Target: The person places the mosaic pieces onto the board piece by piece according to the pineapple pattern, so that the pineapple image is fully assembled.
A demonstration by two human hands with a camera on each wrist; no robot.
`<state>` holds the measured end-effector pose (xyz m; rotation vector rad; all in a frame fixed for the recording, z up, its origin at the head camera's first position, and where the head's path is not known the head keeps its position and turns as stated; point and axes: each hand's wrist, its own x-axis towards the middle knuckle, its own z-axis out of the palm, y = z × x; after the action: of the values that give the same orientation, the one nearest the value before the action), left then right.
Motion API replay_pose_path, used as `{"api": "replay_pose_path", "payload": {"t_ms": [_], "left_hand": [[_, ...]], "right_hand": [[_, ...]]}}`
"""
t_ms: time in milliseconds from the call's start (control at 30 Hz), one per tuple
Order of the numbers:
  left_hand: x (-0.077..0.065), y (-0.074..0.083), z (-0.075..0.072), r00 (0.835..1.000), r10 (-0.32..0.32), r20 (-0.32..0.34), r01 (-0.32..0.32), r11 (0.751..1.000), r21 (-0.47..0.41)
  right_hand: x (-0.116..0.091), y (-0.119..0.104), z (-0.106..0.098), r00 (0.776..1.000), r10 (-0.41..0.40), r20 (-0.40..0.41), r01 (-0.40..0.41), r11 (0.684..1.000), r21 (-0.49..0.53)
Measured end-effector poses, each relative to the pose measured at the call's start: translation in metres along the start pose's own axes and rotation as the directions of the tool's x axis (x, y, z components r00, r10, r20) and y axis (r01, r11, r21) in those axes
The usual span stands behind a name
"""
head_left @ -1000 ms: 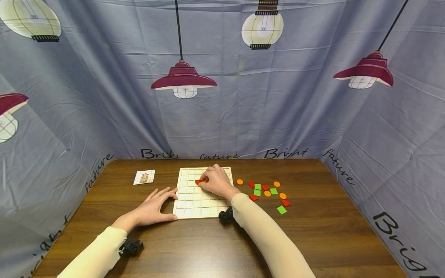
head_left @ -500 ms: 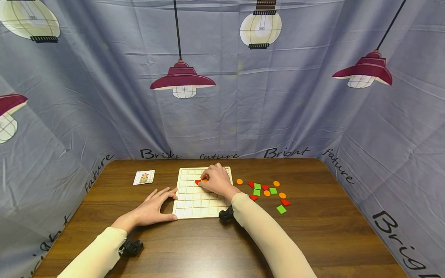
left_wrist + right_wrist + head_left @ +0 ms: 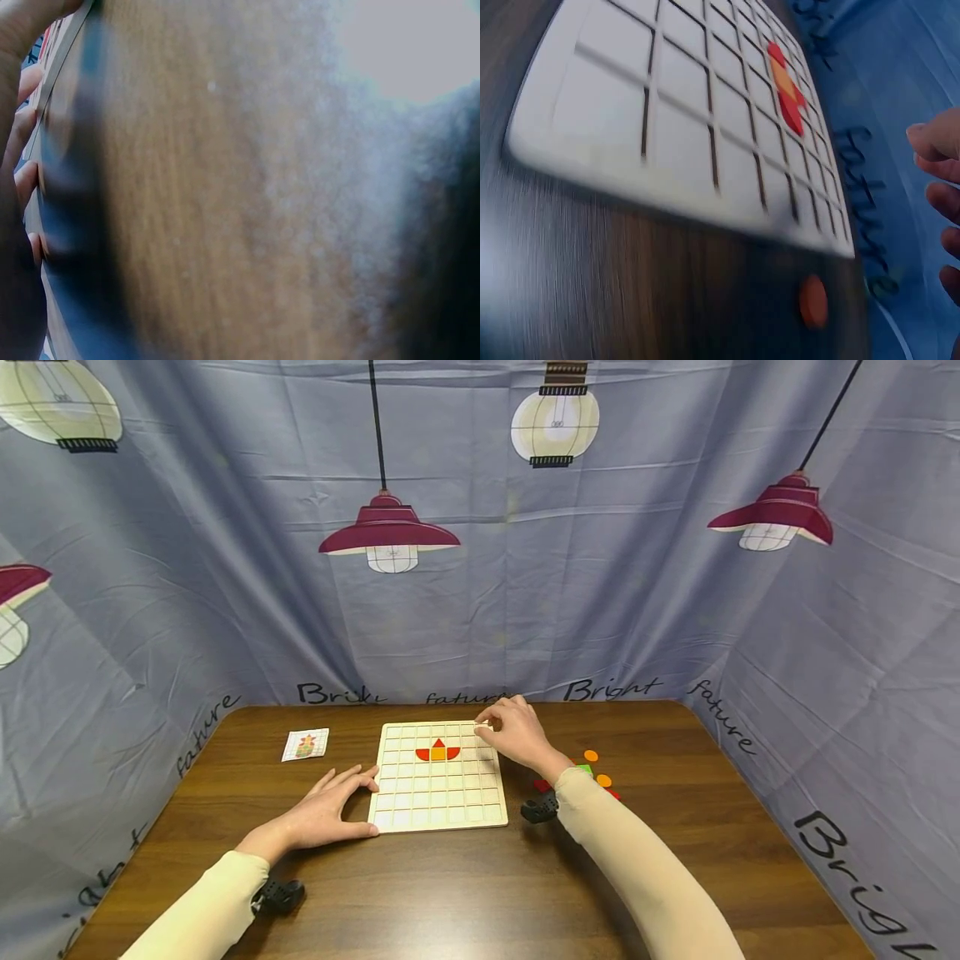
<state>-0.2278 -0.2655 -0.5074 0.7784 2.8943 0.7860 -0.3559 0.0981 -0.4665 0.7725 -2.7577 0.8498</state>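
Gridded board, lower centre of head view: likely light, stiff, best held by edges; left hand spread, touching left edge; right hand loosely bent, seemingly empty, near upper-right corner

Gridded board: one
Picture card: one
Red pieces on board: three
Orange square on board: one
Loose orange discs: at least three, across two views
Loose red pieces: at least two
Loose green pieces: at least one
Printed red lamps: three
Printed round lamps: two
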Motion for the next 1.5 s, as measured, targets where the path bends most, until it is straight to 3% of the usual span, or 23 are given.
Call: {"api": "replay_pose_path", "payload": {"t_ms": [367, 600, 1000, 1500], "left_hand": [[-0.001, 0.003, -0.002, 1.0, -0.002, 0.0, 0.002, 1.0, 0.001], [-0.002, 0.002, -0.002, 1.0, -0.003, -0.006, 0.003, 1.0, 0.012], [-0.001, 0.003, -0.003, 1.0, -0.007, 0.01, 0.007, 1.0, 0.01], [-0.001, 0.001, -0.002, 1.0, 0.008, 0.004, -0.008, 1.0, -0.003]], "right_hand": [[-0.038, 0.056, -0.056, 0.997, 0.073, -0.019, -0.071, 0.996, 0.061], [-0.067, 0.097, -0.08, 0.99, 0.14, -0.009, -0.14, 0.989, 0.058], [-0.106, 0.142, -0.088, 0.971, 0.237, 0.038, -0.236, 0.972, -0.023], [-0.117, 0.159, -0.083, 0.969, 0.244, 0.032, -0.243, 0.97, -0.028]]}}
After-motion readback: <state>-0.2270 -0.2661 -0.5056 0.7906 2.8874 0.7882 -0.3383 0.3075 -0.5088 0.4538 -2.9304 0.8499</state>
